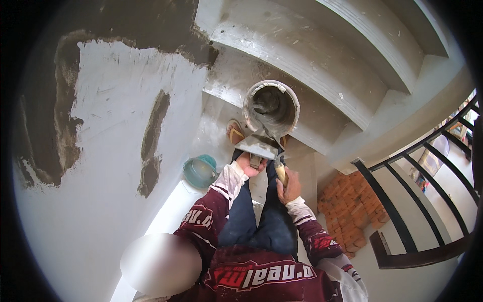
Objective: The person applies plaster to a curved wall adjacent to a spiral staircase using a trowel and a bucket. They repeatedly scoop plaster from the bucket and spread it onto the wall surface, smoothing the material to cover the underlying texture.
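My left hand (246,165) is closed around the handle of a plastering trowel (259,146), whose flat metal blade is tilted at the near rim of a bucket (297,106). My right hand (291,187) grips the wooden handle of a pointing trowel (280,173). That tool's tip reaches up beside the right end of the plastering trowel's blade, and its own blade is hard to make out there. Grey wet plaster (266,100) coats the bucket's inside and lies in its bottom. Some of it also shows near the meeting point of the two trowels.
Curved concrete stairs (302,60) rise beyond the bucket. At left, a white wall (95,206) carries patches of grey plaster (153,146). A teal translucent container (200,172) stands by the wall. To the right are a black metal railing (400,206) and stacked orange bricks (349,204).
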Tool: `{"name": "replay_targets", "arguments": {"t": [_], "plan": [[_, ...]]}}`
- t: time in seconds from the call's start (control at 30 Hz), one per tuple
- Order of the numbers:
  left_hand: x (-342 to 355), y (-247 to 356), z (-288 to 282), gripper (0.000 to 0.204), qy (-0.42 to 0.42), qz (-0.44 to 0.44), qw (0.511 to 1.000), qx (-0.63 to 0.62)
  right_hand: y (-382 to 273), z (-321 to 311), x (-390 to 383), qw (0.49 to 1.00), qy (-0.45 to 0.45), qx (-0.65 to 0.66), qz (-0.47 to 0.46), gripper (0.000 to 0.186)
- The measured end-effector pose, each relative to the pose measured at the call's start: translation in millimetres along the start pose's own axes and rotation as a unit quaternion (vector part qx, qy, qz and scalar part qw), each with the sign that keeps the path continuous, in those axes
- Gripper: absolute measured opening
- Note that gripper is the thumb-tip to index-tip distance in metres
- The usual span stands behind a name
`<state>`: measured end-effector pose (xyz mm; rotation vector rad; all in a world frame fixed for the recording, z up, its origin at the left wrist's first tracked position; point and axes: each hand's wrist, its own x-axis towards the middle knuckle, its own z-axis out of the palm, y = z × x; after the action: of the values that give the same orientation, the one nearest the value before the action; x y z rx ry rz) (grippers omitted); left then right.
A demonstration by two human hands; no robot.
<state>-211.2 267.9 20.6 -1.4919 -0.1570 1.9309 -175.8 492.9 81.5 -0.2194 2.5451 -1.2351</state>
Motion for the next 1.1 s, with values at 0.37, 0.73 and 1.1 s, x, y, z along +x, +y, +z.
{"name": "replay_targets", "arguments": {"t": [0.37,0.73,1.1], "plan": [[2,9,4,0.036,-0.017,0.024,1.0,-0.006,22,-12,-14,0.997,-0.076,-0.002,0.031,0.056],[20,40,-3,0.04,0.054,0.09,0.994,0.043,31,-81,-44,0.993,-0.045,-0.089,0.065,0.057],[31,66,-38,0.032,-0.008,0.07,0.991,0.112,34,-52,33,0.976,-0.199,-0.086,0.02,0.064]]}}
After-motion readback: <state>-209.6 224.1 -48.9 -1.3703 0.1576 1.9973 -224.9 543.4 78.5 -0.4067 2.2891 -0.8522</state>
